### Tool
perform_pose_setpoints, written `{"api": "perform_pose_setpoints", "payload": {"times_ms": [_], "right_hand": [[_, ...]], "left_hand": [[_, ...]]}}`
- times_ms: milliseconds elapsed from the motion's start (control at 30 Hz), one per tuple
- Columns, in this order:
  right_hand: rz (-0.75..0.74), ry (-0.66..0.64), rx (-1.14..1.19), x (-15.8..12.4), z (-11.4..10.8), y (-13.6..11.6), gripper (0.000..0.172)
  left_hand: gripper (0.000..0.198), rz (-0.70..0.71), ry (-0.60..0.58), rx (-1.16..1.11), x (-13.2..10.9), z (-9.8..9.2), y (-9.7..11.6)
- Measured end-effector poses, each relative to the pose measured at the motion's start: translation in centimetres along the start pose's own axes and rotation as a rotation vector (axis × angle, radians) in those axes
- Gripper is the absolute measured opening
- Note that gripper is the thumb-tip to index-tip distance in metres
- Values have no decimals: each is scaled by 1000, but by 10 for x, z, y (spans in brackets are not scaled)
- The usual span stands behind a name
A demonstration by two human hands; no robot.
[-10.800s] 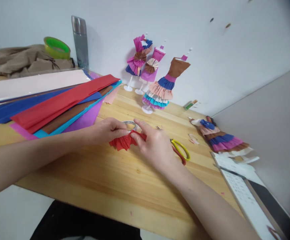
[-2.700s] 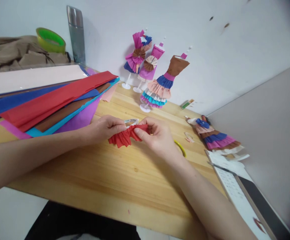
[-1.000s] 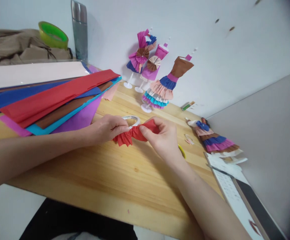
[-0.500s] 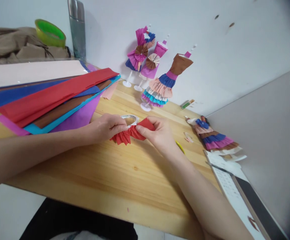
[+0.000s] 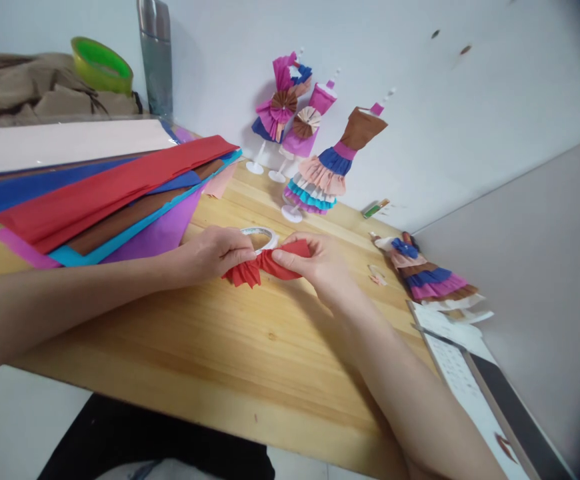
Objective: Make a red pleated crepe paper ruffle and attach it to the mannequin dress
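A strip of red crepe paper (image 5: 283, 262) stretches between my two hands above the table. Its left part hangs in ruffled pleats, while the right part is smoother. My left hand (image 5: 220, 251) pinches the gathered top edge between thumb and fingers. My right hand (image 5: 320, 262) grips the flatter end, the thumb pressed on its front. Just behind the strip is a white roll of tape (image 5: 271, 238), partly covered by my left hand and the paper; whether it touches the paper I cannot tell.
Folded coloured crepe sheets (image 5: 120, 187) lie at the left. Three small mannequins in paper dresses stand at the back, one with a brown top (image 5: 363, 128). A doll in a layered dress (image 5: 433, 277) lies at the right, near a white board (image 5: 450, 363). A green bowl (image 5: 103, 67) and bottle (image 5: 156, 60) are behind.
The smooth right part of the red crepe paper has curled and tilted slightly in my right hand. My left hand keeps its pinch in nearly the same place.
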State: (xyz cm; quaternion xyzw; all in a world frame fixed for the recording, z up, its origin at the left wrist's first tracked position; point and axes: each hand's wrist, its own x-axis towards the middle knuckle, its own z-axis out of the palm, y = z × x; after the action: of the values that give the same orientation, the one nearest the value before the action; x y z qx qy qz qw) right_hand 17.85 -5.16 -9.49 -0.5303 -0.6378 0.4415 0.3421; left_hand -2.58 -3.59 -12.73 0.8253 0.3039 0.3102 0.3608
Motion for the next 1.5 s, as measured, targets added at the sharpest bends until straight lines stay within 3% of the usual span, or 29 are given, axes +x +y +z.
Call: {"api": "perform_pose_setpoints", "payload": {"times_ms": [167,533,933,1267,1500], "right_hand": [[-27,1,-24,-1,3,3,25],[-326,119,-264,-6,5,2,11],[-402,177,-454,-18,13,-2,13],[-316,160,-410,-16,13,-3,13],[-369,198,-463,-18,16,-2,14]], "left_hand": [[41,-25,-28,-5,-1,-1,3],[39,-100,-45,-57,0,-2,8],[38,-43,-64,43,0,-3,6],[38,14,-28,181,1,-1,0],[39,-22,-17,204,1,0,-1]]}}
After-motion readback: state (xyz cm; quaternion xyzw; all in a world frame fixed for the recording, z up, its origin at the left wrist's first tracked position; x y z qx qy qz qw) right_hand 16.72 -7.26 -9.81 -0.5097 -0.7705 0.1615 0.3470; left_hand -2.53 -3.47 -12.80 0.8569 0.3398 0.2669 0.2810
